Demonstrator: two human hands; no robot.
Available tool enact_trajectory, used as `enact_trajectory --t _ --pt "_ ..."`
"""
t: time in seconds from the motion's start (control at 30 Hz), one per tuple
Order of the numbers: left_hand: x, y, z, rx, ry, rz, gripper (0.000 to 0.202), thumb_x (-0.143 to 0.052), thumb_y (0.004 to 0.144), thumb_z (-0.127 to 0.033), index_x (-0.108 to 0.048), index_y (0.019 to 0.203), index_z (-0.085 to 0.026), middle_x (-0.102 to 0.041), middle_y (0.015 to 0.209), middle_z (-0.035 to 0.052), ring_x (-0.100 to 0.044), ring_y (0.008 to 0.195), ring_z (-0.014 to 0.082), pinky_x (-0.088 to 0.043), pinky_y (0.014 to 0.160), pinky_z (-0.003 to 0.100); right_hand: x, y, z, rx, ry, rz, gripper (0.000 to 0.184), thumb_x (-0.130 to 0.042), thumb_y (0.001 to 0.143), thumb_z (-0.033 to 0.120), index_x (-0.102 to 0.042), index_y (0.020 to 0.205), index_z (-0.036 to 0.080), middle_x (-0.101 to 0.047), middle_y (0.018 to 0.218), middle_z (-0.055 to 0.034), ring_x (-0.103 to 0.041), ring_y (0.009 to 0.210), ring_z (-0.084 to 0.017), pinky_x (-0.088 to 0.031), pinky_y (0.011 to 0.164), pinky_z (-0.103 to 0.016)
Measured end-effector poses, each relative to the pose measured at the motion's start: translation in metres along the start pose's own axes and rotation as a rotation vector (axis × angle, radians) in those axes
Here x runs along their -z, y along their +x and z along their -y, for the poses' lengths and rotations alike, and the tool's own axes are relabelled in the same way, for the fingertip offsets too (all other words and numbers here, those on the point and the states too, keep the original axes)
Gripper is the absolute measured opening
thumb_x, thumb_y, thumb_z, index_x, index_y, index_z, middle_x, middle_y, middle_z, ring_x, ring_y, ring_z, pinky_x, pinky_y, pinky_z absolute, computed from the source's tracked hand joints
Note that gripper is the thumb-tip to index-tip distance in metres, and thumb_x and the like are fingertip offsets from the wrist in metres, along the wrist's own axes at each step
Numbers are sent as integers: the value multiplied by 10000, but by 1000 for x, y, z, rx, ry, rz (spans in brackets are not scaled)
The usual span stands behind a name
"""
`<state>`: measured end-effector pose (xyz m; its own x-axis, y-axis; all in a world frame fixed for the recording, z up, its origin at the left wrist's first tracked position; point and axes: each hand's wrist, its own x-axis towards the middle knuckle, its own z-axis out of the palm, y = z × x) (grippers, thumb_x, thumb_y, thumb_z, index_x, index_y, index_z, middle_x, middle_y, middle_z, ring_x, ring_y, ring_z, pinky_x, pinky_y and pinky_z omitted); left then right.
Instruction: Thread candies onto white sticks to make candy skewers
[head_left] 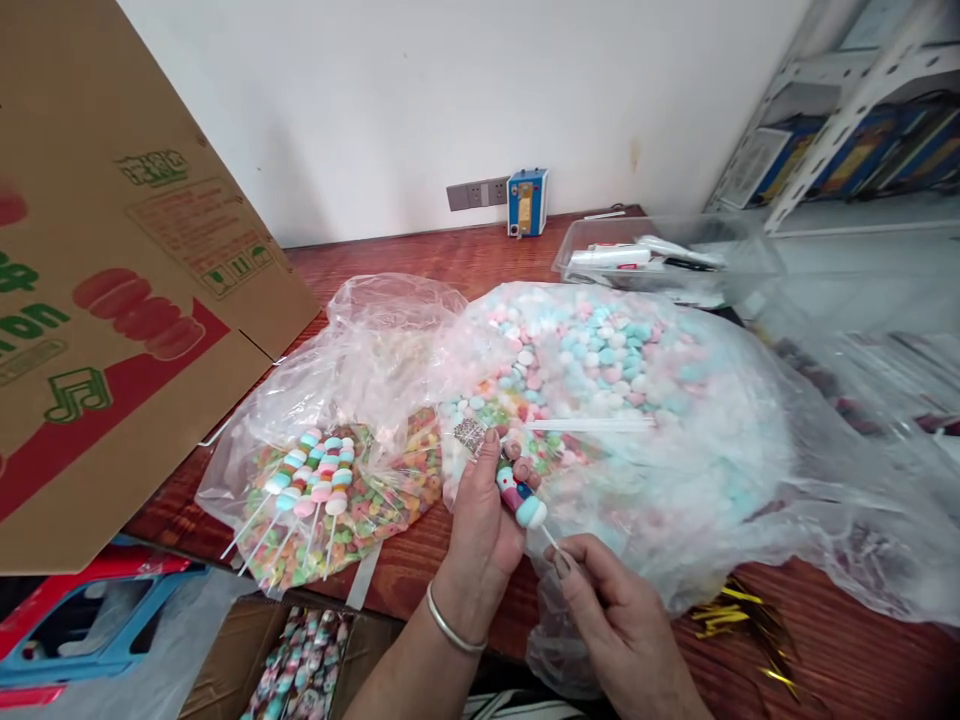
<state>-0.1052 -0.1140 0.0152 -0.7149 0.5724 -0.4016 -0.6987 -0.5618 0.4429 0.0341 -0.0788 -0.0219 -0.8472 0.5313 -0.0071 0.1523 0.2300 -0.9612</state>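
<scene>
Held up over the near edge of the big bag (600, 355), a candy stick (521, 497), tilted down to the right. Soft, puffy lumps in a row: pale blue and white at the low end, with pinkish-purple and dark blue patches higher up. Out of the bottom, a thin white stick (551, 538). Left hand (480, 510) curled round the upper lumps, pinching with thumb and fingers. Right hand (615, 610) pinching the thin white stick. Between left hand and big bag, a shiny speckled bit (470, 433), maybe wrapper, too small to be sure.

Under the big bag, a shiny red-brown table (435, 262). Left of the big bag, a smaller bag (409, 300) of bright gummies (416, 455), with a bunch of candy sticks (315, 472) on top. In front of the big bag, to the right, gold strips (739, 605). Behind the big bag, a clear tub (562, 262), a blue box (528, 203) and a white wall (337, 110). Far left of the big bag, a tall brown carton (90, 100). Behind it to the right, a white shelf (840, 222).
</scene>
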Motion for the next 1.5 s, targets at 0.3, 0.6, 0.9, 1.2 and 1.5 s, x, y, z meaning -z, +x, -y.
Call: enact_trajectory --t 0.3,0.6,0.9,1.2,1.5 --pt "1 0 -10 -44 -41 114 120 -626 885 -239 -614 974 -159 -525 760 -28 -534 609 67 -519 639 211 2 8 3 -183 371 106 295 -456 954 485 -550 904 211 -387 567 77 -324 461 -92 -286 441 -207" --pt "-6 -5 -13 27 -79 59 189 -545 936 -329 -612 876 -163 -563 711 -20 -575 579 83 -550 706 260 -1 3 -2 3 158 22 240 -467 966 401 -578 893 201 -485 647 40 -434 547 -105 -352 503 -211" --pt "-3 -8 -5 18 -108 94 224 -693 832 -381 -639 890 -171 -586 756 -12 -593 652 97 -541 711 251 3 3 -6 348 -252 -258 120 -496 932 195 -605 975 222 -642 694 30 -644 612 -125 -469 562 -193" --pt "7 -16 17 7 145 187 368 -732 800 -379 -602 1096 -204 -625 956 28 -639 835 137 -529 788 275 2 5 3 262 -110 -284 98 -473 949 201 -571 947 207 -640 689 42 -654 587 -108 -500 546 -168" --pt "27 -24 12 -1042 1392 202 260 -714 790 -179 -583 1011 -221 -595 923 15 -581 871 150 -482 824 297 14 16 2 567 -709 -559 113 -489 975 186 -592 978 141 -691 702 -36 -623 556 -153 -435 555 -276"
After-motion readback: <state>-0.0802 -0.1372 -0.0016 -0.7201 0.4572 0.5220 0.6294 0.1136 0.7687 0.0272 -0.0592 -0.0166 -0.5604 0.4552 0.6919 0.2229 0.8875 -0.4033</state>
